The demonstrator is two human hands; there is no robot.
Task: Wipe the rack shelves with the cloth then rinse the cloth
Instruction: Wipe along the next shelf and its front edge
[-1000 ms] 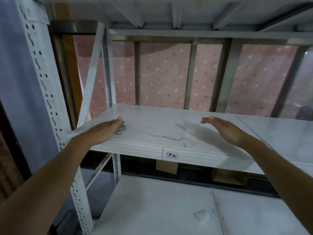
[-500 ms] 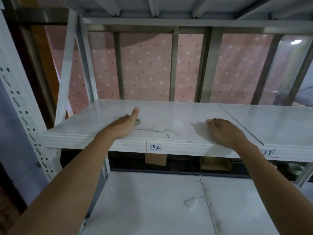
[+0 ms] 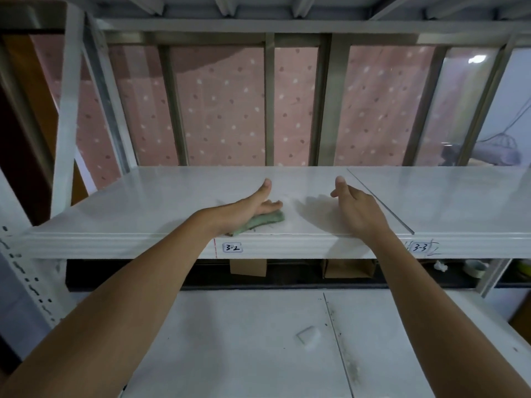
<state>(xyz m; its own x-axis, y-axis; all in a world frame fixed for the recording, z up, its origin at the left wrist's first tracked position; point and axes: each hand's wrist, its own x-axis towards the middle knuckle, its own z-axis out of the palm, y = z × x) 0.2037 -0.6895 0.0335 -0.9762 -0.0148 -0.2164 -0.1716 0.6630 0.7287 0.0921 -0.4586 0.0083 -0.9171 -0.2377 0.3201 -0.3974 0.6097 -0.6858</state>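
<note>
A white metal rack fills the view. Its upper shelf (image 3: pixel 431 208) carries front labels "3-2" and "3-3". My left hand (image 3: pixel 250 206) lies flat on this shelf near the front edge and presses a small green cloth (image 3: pixel 263 222) under its palm and fingers; the cloth sticks out to the right. My right hand (image 3: pixel 355 206) rests on the same shelf a little to the right, fingers apart, holding nothing. Most of the cloth is hidden by my hand.
A lower white shelf (image 3: pixel 230 340) below has dirt specks along a seam and a small white scrap (image 3: pixel 309 336). Cardboard pieces (image 3: pixel 349 268) hang under the upper shelf. A perforated upright (image 3: pixel 23 271) stands at left. A pink dotted curtain hangs behind.
My left hand slid the cloth to the right along the shelf, away from the left end. My right hand shifted slightly left and lifted its fingers. The view moved right.
</note>
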